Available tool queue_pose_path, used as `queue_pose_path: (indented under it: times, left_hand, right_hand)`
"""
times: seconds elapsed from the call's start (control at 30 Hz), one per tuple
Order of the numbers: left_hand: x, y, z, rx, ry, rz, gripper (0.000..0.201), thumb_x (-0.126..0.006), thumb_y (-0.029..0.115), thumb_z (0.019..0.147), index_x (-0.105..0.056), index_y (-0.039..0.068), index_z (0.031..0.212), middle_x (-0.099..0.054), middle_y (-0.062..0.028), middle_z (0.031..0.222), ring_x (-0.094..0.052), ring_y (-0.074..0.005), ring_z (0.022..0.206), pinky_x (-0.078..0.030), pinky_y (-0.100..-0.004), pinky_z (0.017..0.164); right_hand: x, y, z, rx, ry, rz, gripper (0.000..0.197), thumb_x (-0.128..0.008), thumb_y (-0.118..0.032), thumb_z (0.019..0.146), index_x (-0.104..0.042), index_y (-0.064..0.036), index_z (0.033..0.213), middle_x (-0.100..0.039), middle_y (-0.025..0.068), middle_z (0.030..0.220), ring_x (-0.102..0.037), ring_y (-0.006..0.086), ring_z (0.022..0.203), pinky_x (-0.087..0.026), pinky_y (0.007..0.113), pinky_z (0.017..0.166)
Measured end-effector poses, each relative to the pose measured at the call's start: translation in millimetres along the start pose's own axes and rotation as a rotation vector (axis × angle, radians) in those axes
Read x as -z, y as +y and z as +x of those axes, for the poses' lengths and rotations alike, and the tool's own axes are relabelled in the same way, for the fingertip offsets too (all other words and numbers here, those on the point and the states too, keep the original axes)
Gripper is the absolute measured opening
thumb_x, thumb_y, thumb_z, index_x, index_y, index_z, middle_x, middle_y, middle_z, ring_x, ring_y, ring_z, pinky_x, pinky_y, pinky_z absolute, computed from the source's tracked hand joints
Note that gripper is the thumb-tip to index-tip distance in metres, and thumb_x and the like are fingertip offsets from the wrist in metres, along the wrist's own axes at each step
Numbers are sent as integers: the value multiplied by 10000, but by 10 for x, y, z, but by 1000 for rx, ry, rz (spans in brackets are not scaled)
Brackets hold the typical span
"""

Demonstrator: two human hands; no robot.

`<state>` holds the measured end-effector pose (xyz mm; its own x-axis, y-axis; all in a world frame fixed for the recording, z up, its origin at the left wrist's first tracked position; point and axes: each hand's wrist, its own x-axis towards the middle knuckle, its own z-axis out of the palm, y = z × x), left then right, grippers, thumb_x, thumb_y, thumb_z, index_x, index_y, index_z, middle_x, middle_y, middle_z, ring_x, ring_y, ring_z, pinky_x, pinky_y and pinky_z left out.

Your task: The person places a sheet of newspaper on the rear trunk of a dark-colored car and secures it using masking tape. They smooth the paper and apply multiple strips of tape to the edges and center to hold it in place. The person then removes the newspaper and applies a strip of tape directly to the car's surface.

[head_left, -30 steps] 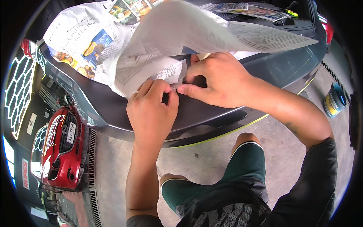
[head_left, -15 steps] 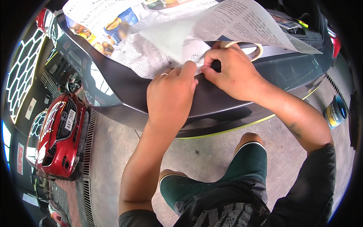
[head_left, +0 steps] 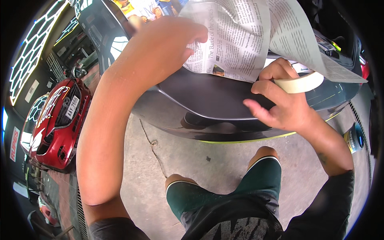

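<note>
Above, the left hand (head_left: pixel 168 44) presses closed fingers onto newspaper (head_left: pixel 236 44) draped over the dark car bumper (head_left: pixel 216 100), while the right hand (head_left: pixel 280 104) grips a masking tape roll (head_left: pixel 301 84) just below the paper's edge

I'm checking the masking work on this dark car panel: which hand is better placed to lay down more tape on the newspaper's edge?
Probably the right hand: it holds the masking tape roll beside the newspaper. The left hand is pressing the paper down.

Left hand (head_left: pixel 166 48) raised, fingers curled; right hand (head_left: pixel 282 102) lower, fingers half-closed.
</note>
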<state>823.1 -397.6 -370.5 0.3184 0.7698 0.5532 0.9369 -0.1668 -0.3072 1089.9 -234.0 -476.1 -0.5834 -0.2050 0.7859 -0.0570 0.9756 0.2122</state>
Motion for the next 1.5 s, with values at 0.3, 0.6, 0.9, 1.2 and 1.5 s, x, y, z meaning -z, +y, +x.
queue_pose_path:
  times: [0.3,0.6,0.9,1.2,1.5]
  left_hand:
    - [201,-10,3,100,191,-159,174,-794,30,939,-774,18,1111,-785,-116,1044,-744,-273,928,-575,-367,877]
    - [296,132,-167,150,269,-40,142,-867,-17,849,-787,0,964,-769,-86,909,-731,-191,845,-572,-330,802]
    - [167,8,-306,208,338,-3,216,-899,-49,822,-797,-3,1007,-762,-78,905,-730,-160,805,-556,-287,768]
    - [294,-71,-251,171,459,-96,229,-920,56,807,-795,72,997,-749,-91,886,-691,-254,733,-551,-374,672]
    - [402,1374,-634,1507,585,-1308,268,-575,213,1187,-651,9,1344,-725,-81,990,-733,-205,910,-573,-327,859]
  right_hand:
    - [-110,396,325,85,-118,-405,391,-867,-227,788,-812,-131,1162,-651,61,1152,-627,305,1040,-534,443,860]
    - [81,600,332,243,-152,-138,215,-890,-159,726,-843,-153,936,-711,29,1031,-666,257,922,-553,400,711]
    - [-54,641,587,172,-342,88,350,-756,-251,992,-751,-79,1297,-758,99,1154,-762,260,1043,-632,382,903]
    - [5,858,823,-82,-168,559,99,-717,-25,1011,-725,-25,1110,-760,135,1088,-758,263,936,-599,391,835]
    - [732,-90,1395,-603,-131,645,220,-679,47,869,-724,-54,1058,-788,138,1160,-724,383,1027,-576,481,885]
